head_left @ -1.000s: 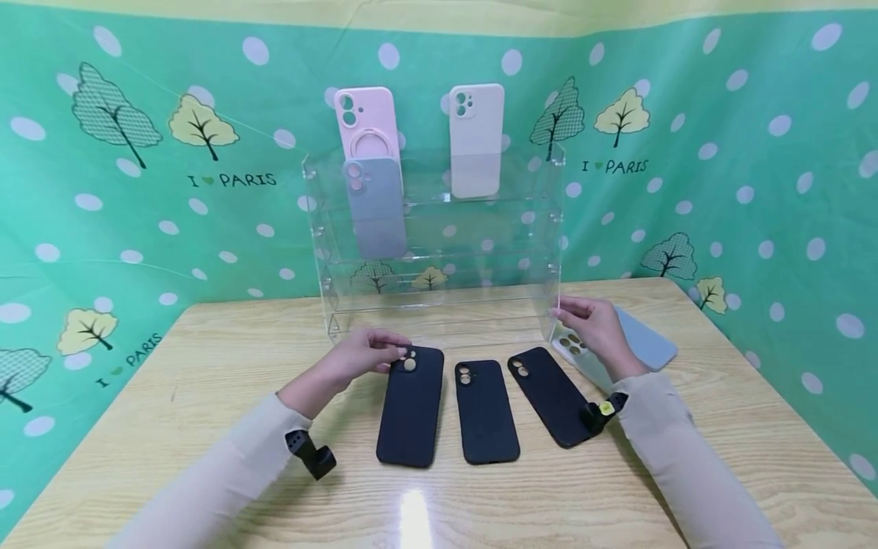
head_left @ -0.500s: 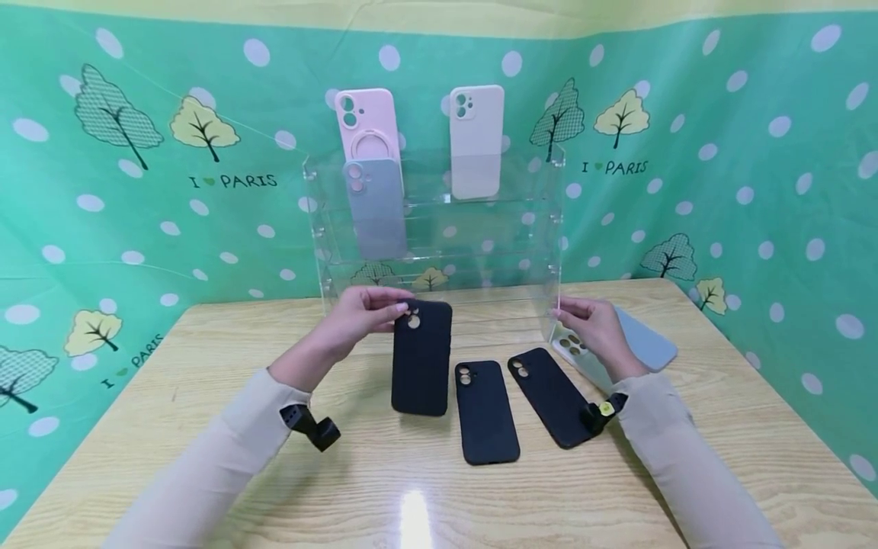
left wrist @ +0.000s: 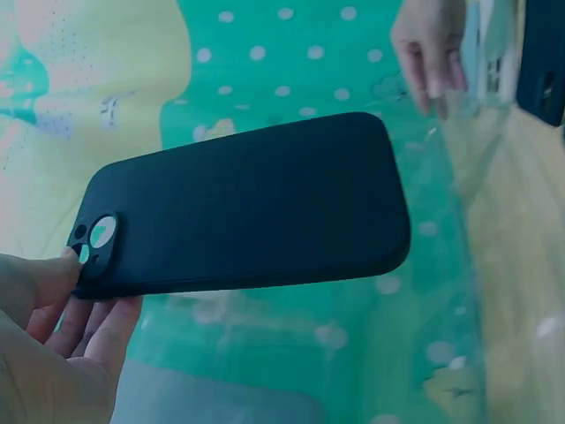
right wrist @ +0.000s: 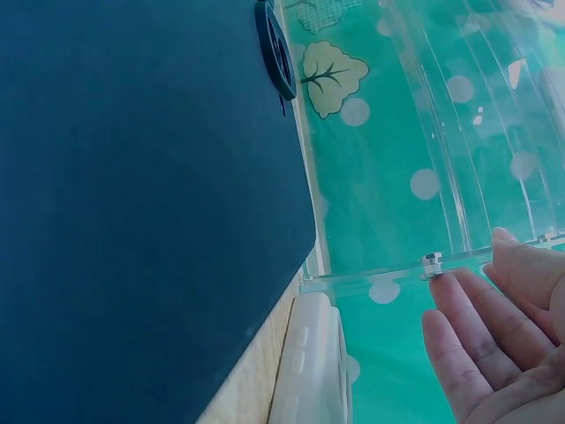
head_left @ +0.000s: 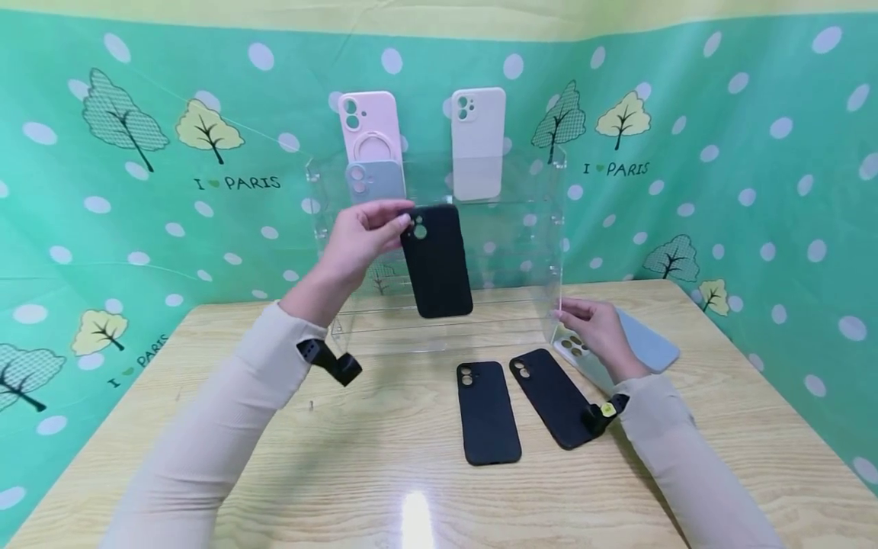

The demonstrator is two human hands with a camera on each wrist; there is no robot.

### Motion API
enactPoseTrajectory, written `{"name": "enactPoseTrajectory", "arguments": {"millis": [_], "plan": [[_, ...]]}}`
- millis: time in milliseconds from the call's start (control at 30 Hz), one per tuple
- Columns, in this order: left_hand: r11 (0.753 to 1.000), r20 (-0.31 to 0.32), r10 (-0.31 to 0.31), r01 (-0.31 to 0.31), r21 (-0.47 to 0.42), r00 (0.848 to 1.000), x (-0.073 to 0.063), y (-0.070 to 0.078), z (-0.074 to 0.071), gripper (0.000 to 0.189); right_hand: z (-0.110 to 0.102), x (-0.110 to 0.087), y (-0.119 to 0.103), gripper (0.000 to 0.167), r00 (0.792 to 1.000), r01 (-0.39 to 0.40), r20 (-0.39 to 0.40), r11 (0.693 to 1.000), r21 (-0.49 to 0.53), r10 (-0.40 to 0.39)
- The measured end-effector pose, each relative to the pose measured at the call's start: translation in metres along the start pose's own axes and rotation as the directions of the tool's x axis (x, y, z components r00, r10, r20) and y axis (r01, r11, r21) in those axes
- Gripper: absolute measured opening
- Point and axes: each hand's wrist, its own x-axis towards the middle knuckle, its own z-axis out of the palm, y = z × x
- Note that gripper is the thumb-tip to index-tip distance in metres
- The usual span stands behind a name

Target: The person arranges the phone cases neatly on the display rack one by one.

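My left hand [head_left: 360, 242] pinches a black phone case [head_left: 440, 263] by its camera corner, holding it up in front of the clear acrylic display rack [head_left: 559, 259]. In the left wrist view the case [left wrist: 247, 212] extends out from my thumb and fingertips. My right hand [head_left: 604, 335] pinches the rack's right side edge; the right wrist view has its thumb and fingers around the panel by a small metal screw [right wrist: 432, 263]. A pink case [head_left: 370, 122] and a white case [head_left: 478, 141] stand in the top tier, a blue-grey case [head_left: 376, 179] below the pink one, partly hidden by my left hand.
Two black phone cases [head_left: 489, 412] [head_left: 554, 400] lie on the wooden table [head_left: 309, 473] before the rack. A light blue case [head_left: 648, 339] and a pale case with several camera holes [head_left: 576, 347] lie by my right hand. A patterned green cloth [head_left: 226, 252] hangs behind.
My left hand has lifted the black phone case from the table, raising it up and forward to the rack's middle tiers. The right hand stays at the rack's side.
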Motion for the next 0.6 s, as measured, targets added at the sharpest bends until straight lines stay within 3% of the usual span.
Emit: {"name": "enactPoseTrajectory", "arguments": {"millis": [200, 600], "plan": [[0.996, -0.113, 0.041, -0.049, -0.07, 0.993, 0.026, 0.027, 0.007, 0.035, -0.002, -0.001, 0.001, 0.045, 1.0, 0.002, 0.001, 1.0, -0.003, -0.002], [0.985, -0.251, 0.095, -0.127, -0.116, 0.963, 0.067, 0.064, 0.027, 0.031, 0.0, 0.0, 0.0, 0.043, 1.0, 0.022, -0.007, 1.0, -0.011, -0.022]]}}
